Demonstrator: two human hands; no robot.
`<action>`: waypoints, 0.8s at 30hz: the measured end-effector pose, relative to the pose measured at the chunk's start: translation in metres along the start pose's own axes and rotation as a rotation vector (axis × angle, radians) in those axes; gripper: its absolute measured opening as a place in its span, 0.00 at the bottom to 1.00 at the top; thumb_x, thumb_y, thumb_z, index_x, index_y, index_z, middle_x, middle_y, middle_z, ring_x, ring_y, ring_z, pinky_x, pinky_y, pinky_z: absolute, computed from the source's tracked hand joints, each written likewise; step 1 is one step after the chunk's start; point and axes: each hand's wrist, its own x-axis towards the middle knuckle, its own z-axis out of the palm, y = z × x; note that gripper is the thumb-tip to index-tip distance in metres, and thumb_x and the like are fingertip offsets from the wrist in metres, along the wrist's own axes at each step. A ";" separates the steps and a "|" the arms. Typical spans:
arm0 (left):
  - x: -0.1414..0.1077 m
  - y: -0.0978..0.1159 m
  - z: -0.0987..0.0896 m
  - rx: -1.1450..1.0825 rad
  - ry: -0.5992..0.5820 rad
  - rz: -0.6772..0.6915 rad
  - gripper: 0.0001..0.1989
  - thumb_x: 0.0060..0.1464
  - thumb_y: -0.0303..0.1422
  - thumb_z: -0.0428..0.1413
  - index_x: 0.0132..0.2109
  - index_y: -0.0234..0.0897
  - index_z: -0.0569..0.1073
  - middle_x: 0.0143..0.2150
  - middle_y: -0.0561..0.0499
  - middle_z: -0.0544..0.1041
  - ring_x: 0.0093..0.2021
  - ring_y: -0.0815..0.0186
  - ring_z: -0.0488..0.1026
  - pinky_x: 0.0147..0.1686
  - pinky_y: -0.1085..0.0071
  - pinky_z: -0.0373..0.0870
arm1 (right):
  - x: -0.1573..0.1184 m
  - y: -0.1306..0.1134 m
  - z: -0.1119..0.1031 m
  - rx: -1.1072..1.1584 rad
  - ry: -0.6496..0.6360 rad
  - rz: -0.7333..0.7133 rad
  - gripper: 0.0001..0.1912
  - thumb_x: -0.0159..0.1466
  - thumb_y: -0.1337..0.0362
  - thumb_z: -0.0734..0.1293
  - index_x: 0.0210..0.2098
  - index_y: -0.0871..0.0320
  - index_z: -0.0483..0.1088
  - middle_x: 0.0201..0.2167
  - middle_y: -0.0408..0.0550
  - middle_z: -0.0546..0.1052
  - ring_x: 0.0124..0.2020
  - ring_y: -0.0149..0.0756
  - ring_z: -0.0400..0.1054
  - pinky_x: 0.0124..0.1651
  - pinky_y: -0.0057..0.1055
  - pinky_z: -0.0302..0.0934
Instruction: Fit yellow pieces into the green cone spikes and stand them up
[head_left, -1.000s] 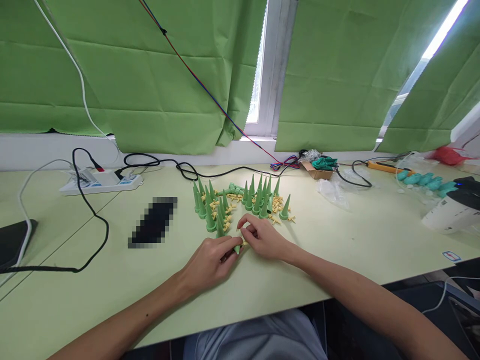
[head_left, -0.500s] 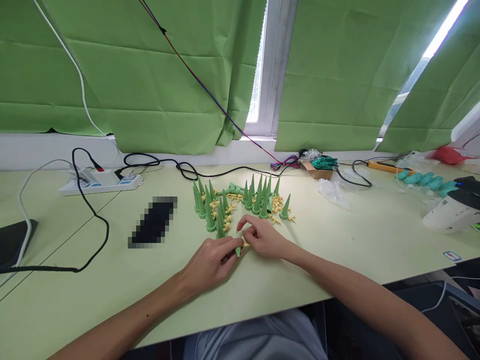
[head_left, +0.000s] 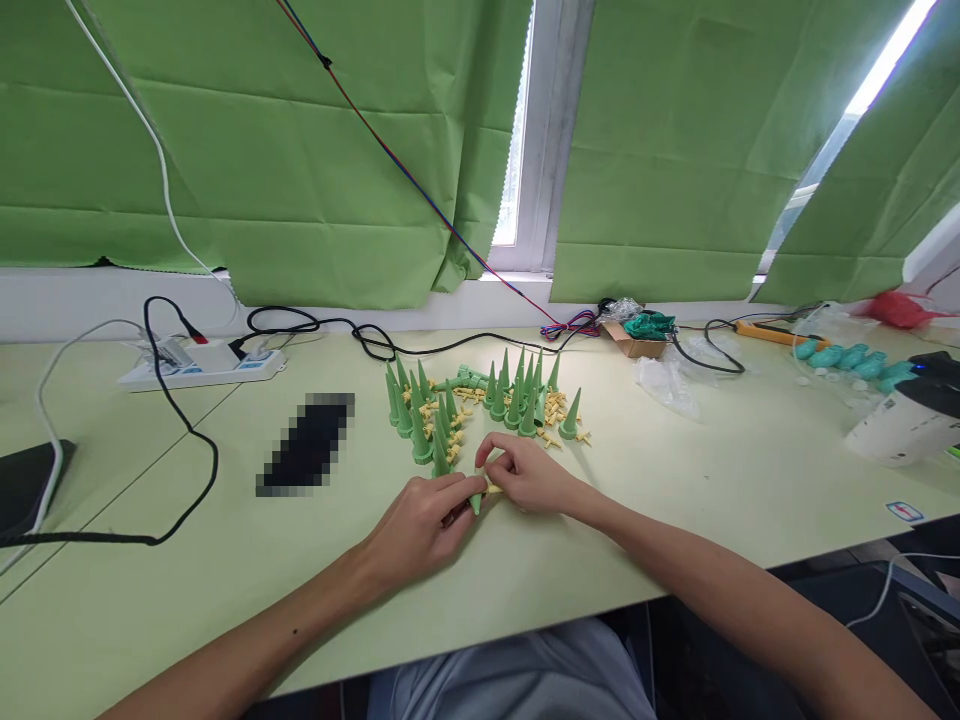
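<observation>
My left hand (head_left: 439, 517) is closed around a green watering spike (head_left: 476, 503), its pointed tip toward me. The fingers cover most of the spike. My right hand (head_left: 529, 474) is beside it, thumb and forefinger closed at a small yellow valve piece (head_left: 493, 489) that sticks out at the spike's side. Just beyond my hands, several green spikes (head_left: 421, 440) stand upright on their wide ends in a left group, many with yellow pieces at their sides. Another group of upright spikes (head_left: 513, 408) is on the right, with loose yellow valve pieces (head_left: 555, 405) heaped beside it.
Green parts (head_left: 472, 377) lie behind the spikes. To the left are a blurred dark object (head_left: 307, 445) and a white power strip (head_left: 210, 365) with cables. At the right are a small cardboard box (head_left: 636, 343), clear plastic bags (head_left: 667, 385) and a white cup (head_left: 904, 425).
My right hand has shifted very slightly to the right, and a little more of the yellow valve piece shows. The left hand and the spike in it look still.
</observation>
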 end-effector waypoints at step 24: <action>0.006 -0.003 0.002 -0.155 0.231 -0.276 0.06 0.59 0.32 0.58 0.42 0.35 0.77 0.19 0.60 0.68 0.18 0.75 0.61 0.20 0.79 0.60 | -0.002 0.002 0.005 -0.021 0.177 -0.207 0.11 0.70 0.58 0.58 0.35 0.57 0.66 0.20 0.36 0.62 0.21 0.27 0.53 0.27 0.26 0.49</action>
